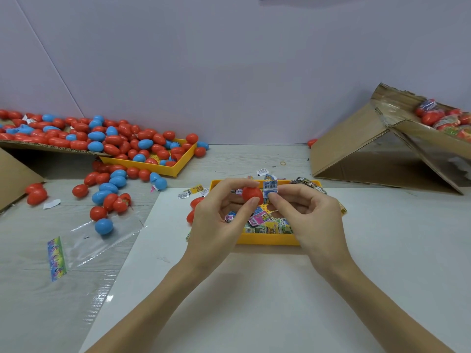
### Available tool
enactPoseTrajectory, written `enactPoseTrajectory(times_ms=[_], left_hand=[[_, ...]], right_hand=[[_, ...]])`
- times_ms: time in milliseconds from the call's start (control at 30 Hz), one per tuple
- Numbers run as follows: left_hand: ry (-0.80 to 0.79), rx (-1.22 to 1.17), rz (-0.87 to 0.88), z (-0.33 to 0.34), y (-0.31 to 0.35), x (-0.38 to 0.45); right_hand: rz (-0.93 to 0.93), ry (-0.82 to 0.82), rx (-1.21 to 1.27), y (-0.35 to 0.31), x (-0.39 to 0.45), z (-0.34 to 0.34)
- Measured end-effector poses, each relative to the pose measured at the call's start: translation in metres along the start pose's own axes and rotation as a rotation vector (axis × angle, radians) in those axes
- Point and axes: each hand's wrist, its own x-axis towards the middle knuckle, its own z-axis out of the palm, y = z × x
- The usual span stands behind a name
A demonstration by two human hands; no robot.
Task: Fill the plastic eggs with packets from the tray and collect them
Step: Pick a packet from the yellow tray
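Nearest, two bare forearms reach up over a white sheet (254,289) lying on the grey table (38,276). At the centre of it all, the left hand (216,220) pinches a red egg (252,194) between curled thumb and fingertips, and the right hand (311,215) pinches a small blue-and-white packet (270,187) right beside that egg, almost touching its right side. Both grips are narrow and closed on what they hold.

Directly beneath the two hands sits a yellow tray (267,239) littered with colourful packets (267,224); the palms hide much of its middle. Just left of the left hand, two more red eggs (196,202) lie against the tray's edge, partly hidden by the wrist. A few loose packets (193,191) lie scattered just beyond the grip, near the tray's far left corner.

Farther left of the grip, a clear plastic bag (102,240) with a rainbow label lies flat, and a blue egg (103,226) rests on it. Beyond that, loose red and blue eggs (109,192) trail across the table towards a second yellow tray (178,164), which is heaped with eggs spilling from a tipped cardboard flap (38,146).

Far right of the grip, a cardboard box (369,154) leans on its side, holding bagged red eggs (438,118) at its upper rim. A small rubber band (283,163) lies on the table between the box and the hands. One red egg (312,142) peeks out behind the box against the pale wall (229,59).
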Motion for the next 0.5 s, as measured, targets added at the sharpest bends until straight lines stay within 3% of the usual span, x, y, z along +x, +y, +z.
enactPoseTrajectory(times_ms=[500], left_hand=[[-0.022,-0.017,-0.055,-0.002,-0.0026,0.0006]], right_hand=[[-0.004,-0.052,-0.036,-0.0024,-0.0026,0.0021]])
